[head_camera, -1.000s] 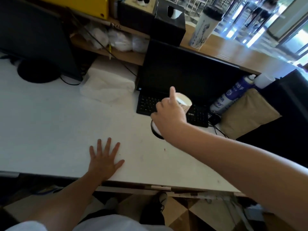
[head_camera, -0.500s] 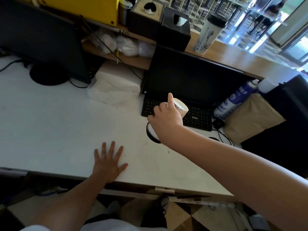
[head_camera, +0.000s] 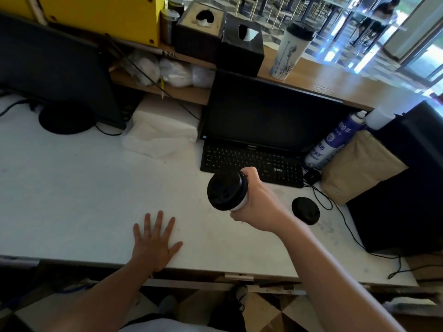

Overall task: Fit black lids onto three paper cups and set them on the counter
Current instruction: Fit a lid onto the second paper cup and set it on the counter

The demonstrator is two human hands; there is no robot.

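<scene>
The white surface (head_camera: 72,188) is carrying a black keyboard (head_camera: 251,164). Right of the keyboard a blue-and-white spray can (head_camera: 328,144) is leaning, its label reading 枪手. Just in front of the keyboard the right hand (head_camera: 260,207) is gripping a paper cup (head_camera: 240,205), its black lid (head_camera: 226,190) tipping toward me. Further in front of the keyboard, toward its left, the left hand (head_camera: 154,245) is lying flat, fingers spread, empty. A loose lid (head_camera: 305,210) is lying off the keyboard's right front corner.

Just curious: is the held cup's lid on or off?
On. The black lid covers the top of the paper cup, held by the right hand.
</scene>
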